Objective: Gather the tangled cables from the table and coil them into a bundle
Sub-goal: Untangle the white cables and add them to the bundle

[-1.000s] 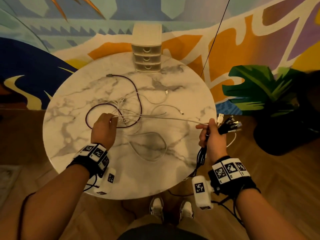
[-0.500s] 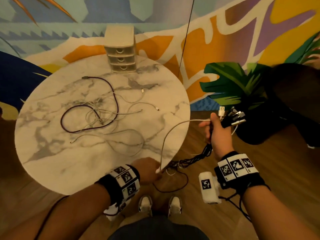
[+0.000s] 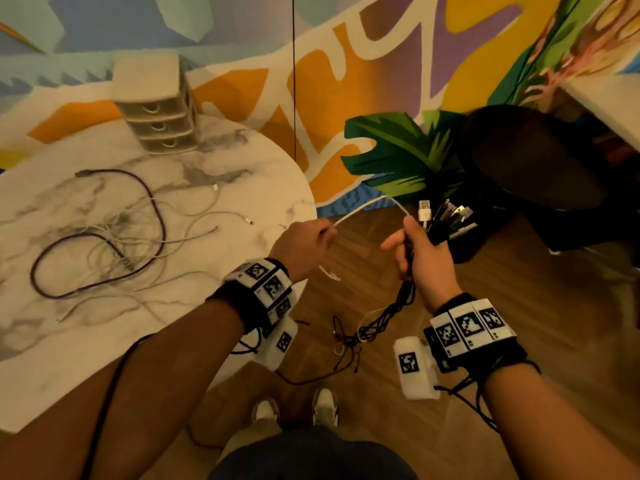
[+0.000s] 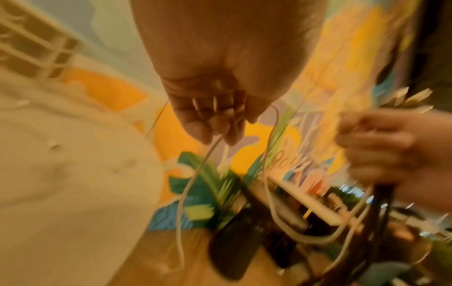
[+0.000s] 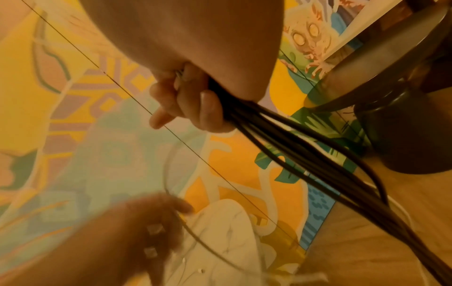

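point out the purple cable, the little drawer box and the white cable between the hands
purple cable (image 3: 157, 216), head view, right side of its loop on the table
drawer box (image 3: 159, 128), head view, middle drawer front
white cable (image 3: 372, 202), head view, top of the arc between the hands

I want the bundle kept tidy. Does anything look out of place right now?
Yes. The black cable bundle in the right hand hangs down and ends in a knotted clump by the shoes, not coiled. The left hand pinches one white cable arching to the right hand. A purple cable and thin white ones lie tangled on the table.
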Motion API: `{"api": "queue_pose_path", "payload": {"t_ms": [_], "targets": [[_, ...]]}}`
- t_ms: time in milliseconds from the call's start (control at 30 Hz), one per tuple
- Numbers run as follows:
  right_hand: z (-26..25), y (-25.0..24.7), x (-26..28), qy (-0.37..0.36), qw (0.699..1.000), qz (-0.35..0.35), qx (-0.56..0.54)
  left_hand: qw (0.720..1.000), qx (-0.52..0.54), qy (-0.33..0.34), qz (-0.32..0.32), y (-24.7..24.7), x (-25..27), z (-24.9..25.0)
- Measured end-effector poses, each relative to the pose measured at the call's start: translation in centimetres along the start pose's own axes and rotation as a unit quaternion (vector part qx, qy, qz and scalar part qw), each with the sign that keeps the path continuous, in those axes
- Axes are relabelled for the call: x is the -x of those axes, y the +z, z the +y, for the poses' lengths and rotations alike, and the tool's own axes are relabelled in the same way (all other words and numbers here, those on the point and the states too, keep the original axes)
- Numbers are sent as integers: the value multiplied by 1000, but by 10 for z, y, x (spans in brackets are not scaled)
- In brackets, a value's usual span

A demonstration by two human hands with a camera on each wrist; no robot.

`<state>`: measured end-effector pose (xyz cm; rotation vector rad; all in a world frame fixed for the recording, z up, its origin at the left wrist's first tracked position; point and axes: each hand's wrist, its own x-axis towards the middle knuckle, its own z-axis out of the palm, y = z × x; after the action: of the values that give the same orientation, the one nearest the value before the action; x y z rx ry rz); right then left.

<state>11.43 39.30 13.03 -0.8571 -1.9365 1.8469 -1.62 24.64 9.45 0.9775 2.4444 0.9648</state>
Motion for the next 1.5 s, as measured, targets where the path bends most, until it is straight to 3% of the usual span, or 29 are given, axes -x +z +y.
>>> {"api": "queue_pose_path", "payload": {"t_ms": [100, 167, 300, 400, 500, 633, 733, 800, 867, 933, 1000, 1033, 1100, 1167, 1333, 1433, 1500], "targets": [[-1, -15, -5, -3, 999, 35, -21, 971, -111, -154, -148, 30, 5, -41], [-3, -20, -8, -9, 998, 48, -27, 956, -118, -194, -185, 40, 7, -52], [-7, -21, -14, -11, 998, 51, -41, 991, 37, -35, -124, 36, 2, -14], [-14, -14, -18, -37, 998, 38, -16, 983, 85, 73, -144, 29, -8, 47], [-28, -12, -17, -84, 996, -25, 19, 966, 164, 128, -156, 23, -16, 96], [-43, -30, -27, -112, 988, -71, 82, 924, 333, 85, -169, 20, -26, 127], [-36, -47, -27, -114, 976, -185, 4, 913, 371, 43, -165, 18, -31, 132], [-15, -49, -24, -78, 961, -265, -20, 903, 387, 39, -180, 11, -33, 133], [17, -38, -22, -24, 944, -316, 91, 895, 400, 8, -198, 2, -34, 141], [60, -25, -28, 26, 949, -267, 167, 931, 330, 2, -155, -4, -39, 150], [99, -21, -38, 94, 968, -152, 178, 978, 165, 66, -113, -13, -43, 159], [119, -23, -45, 124, 969, -107, 184, 986, 69, 109, -103, -18, -45, 164], [156, -32, -56, 185, 955, -65, 223, 981, -77, 165, -66, -28, -49, 173], [178, -35, -65, 236, 941, -46, 239, 973, -145, 180, -23, -34, -50, 178], [174, -18, -80, 324, 938, -116, -29, 948, -237, 209, 28, -37, -50, 177], [181, -29, -81, 263, 955, -70, 114, 958, -213, 182, 56, -39, -59, 175], [183, -44, -79, 220, 944, -72, 237, 964, -192, 174, 52, -32, -60, 173]]}}
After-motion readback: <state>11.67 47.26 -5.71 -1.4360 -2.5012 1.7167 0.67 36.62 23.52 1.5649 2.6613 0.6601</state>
